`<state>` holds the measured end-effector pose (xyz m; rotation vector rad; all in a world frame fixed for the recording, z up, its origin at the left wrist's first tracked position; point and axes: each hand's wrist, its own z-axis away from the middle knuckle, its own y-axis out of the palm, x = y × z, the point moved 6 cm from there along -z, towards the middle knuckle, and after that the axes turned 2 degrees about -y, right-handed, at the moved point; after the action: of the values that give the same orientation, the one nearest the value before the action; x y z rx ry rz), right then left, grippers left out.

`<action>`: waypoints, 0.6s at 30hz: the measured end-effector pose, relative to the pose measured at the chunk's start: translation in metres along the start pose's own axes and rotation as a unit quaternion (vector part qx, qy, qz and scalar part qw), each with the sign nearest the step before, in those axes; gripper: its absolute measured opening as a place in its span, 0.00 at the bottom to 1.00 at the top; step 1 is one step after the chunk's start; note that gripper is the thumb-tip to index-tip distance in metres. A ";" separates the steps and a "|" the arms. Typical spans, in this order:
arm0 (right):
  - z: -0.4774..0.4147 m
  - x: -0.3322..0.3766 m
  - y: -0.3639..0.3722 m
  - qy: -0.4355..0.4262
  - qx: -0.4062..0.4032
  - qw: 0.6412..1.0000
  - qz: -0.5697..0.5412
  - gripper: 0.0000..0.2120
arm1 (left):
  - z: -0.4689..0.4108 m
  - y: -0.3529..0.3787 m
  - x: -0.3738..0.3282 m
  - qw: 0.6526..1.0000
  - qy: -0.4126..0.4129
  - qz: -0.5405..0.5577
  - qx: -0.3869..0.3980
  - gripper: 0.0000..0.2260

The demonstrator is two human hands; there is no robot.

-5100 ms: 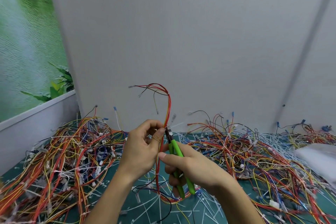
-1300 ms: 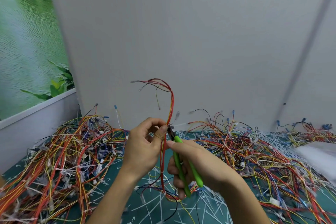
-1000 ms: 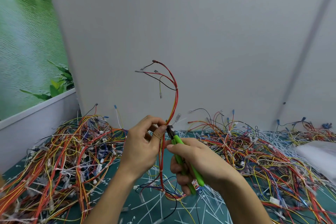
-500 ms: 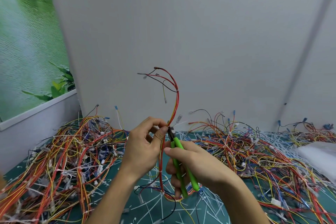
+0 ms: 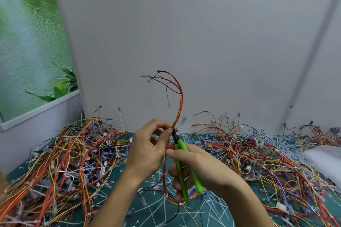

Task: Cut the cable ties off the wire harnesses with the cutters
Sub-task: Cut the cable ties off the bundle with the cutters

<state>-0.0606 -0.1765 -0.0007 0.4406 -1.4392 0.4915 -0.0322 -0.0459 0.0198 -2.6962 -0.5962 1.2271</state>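
Left hand (image 5: 147,151) grip: thumb and fingers pinch the harness (image 5: 180,105) upright, right at the nose of the cutters (image 5: 180,146). Right hand (image 5: 203,169) grip: fingers wrapped round the green handles, tip against the bundle. A white cable tie (image 5: 184,126) tail sticks out just above the cutters. Can't tell if the blades are on the tie yet. Looks like the snip is due: catch only the tie band, keep wires out, blades flat to the bundle, pinch firm beside the cutters, then squeeze. Piled harnesses (image 5: 73,153) cover the bench (image 5: 120,174) either side of the cutters.
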 end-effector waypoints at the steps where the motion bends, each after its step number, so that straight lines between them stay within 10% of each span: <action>1: 0.000 0.000 0.000 -0.002 -0.004 1.000 0.012 0.09 | 0.000 0.000 0.000 1.000 0.001 -0.003 -0.001 0.03; 18: -0.001 0.001 -0.003 -0.018 -0.042 0.996 0.070 0.11 | 0.000 -0.001 0.002 1.000 -0.011 0.017 -0.001 0.05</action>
<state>-0.0584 -0.1780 0.0000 0.2836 -1.5262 0.5362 -0.0310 -0.0438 0.0189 -2.7079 -0.5571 1.2656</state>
